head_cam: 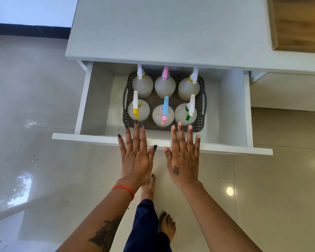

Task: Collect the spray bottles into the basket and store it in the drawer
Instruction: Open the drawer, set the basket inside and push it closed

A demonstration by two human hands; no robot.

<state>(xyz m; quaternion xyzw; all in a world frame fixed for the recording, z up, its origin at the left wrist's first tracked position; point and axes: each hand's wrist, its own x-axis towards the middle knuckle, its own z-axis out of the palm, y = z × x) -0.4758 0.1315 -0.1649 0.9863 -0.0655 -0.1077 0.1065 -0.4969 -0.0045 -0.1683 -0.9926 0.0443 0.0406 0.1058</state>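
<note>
A grey perforated basket (200, 117) sits inside the open white drawer (91, 104). Several translucent white spray bottles stand upright in it in two rows, among them one with a yellow nozzle (137, 108), one with a blue and pink head (164, 113) and one with a green nozzle (186, 113). My left hand (135, 157) and my right hand (185, 159) are spread flat, palms down, over the drawer's front panel (80, 138), fingertips reaching over the basket's near edge. Neither hand holds anything.
The drawer sticks out from under a white countertop (162, 33). A wooden tray or board (298, 24) lies at the counter's far right. Glossy beige floor tiles (35, 106) surround the cabinet. My bare feet (166, 226) stand just in front of the drawer.
</note>
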